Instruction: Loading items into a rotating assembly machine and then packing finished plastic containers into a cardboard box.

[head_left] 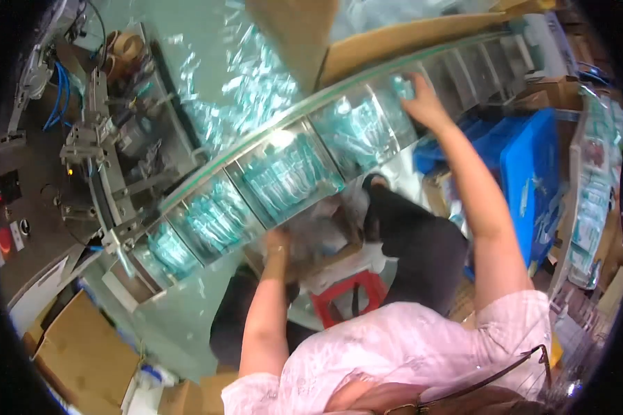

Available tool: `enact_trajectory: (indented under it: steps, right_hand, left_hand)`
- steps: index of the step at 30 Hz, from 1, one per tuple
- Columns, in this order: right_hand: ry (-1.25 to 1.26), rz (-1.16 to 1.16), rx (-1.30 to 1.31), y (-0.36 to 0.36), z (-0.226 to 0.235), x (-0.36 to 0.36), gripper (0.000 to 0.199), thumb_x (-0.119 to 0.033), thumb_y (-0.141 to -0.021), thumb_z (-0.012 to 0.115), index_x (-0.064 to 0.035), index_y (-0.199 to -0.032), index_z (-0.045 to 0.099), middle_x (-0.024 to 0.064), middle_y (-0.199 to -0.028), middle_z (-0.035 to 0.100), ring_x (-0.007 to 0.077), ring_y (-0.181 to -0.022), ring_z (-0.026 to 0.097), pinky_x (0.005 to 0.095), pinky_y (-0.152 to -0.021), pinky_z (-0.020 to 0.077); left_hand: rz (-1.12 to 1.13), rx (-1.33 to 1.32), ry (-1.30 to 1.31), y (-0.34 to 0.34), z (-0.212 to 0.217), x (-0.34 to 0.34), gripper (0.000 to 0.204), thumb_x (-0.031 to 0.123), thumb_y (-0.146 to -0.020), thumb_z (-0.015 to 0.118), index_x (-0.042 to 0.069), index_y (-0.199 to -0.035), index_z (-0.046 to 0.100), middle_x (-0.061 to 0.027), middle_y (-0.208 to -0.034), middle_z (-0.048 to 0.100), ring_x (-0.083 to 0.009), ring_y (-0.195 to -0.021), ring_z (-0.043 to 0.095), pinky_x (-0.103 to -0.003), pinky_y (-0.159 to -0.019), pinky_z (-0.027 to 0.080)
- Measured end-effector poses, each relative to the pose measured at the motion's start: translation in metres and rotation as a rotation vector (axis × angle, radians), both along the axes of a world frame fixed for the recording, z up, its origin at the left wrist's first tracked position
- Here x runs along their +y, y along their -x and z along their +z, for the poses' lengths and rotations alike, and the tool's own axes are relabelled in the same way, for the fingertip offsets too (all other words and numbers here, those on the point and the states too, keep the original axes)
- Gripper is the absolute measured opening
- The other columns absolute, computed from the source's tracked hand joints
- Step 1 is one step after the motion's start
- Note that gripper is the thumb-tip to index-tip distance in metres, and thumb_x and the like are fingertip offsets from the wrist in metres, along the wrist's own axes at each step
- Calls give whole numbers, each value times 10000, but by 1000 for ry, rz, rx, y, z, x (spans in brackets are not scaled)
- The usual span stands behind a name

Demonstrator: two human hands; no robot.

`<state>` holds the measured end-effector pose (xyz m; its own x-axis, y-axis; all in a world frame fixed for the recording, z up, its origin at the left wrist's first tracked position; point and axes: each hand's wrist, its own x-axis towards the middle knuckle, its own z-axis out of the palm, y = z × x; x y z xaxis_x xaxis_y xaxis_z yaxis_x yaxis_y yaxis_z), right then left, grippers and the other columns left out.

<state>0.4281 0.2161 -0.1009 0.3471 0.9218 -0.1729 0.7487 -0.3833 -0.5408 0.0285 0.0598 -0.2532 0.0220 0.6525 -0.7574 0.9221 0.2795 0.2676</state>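
A long metal trough (338, 171) with dividers crosses in front of me, rising from lower left to upper right. Its compartments hold clear, shiny packets with teal parts (284, 176); what is inside them is too blurred to name. My right hand (426, 107) reaches over the trough's right part, its fingers closed around a small teal-and-clear packet (402, 87). Loose packets (367, 131) lie in the compartment just left of it. Below the trough's near edge is my left hand (277, 240), smeared by motion, its fingers mostly hidden, near an open cardboard box (325, 259).
Machinery with metal brackets (104, 155) and a red button (5, 241) stands on the left. Beyond the trough, many packets (256, 90) lie scattered. A blue plastic crate (526, 173) is at the right, and a red stool (353, 294) stands between my legs.
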Motion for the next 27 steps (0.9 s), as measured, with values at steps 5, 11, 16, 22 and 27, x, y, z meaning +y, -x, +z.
enact_trajectory:
  steps: [5,11,16,22,27]
  right_hand:
    - [5,-109,159,-6,-7,4,563,-266,-605,647,-3,-1080,499,190,-959,579,284,-901,557,336,-795,421]
    - [34,-19,-208,-130,-4,-8,750,-581,-732,465,-93,-1280,310,243,-1267,327,402,-1148,340,409,-955,281]
    - [167,-61,225,-19,17,18,989,-679,-656,468,18,-1301,192,259,-1281,300,352,-1192,312,352,-980,263]
    - [206,-59,157,12,33,7,1036,-632,-551,618,-31,-1300,231,271,-1312,223,346,-1218,270,376,-989,253]
    - [76,-137,427,-40,-8,22,1130,-539,-497,721,73,-1280,184,248,-1314,245,311,-1223,272,338,-997,241]
  left_hand:
    - [-88,-165,-331,61,-9,-37,514,10,-632,503,21,-1145,458,-209,-1137,472,-355,-1092,404,-375,-938,321]
    - [-367,-493,-437,64,81,-32,261,-1,-642,529,44,-892,585,-198,-931,534,-338,-848,511,-379,-713,433]
    - [525,-797,30,141,173,-92,202,50,-552,722,52,-638,539,-165,-979,524,-327,-886,518,-353,-745,440]
    - [380,-796,23,152,157,-79,381,12,-538,736,65,-857,534,-127,-1041,488,-290,-935,504,-345,-802,419]
    - [327,-791,-32,137,178,-77,427,9,-538,735,64,-900,515,-124,-1051,481,-282,-945,499,-344,-811,415]
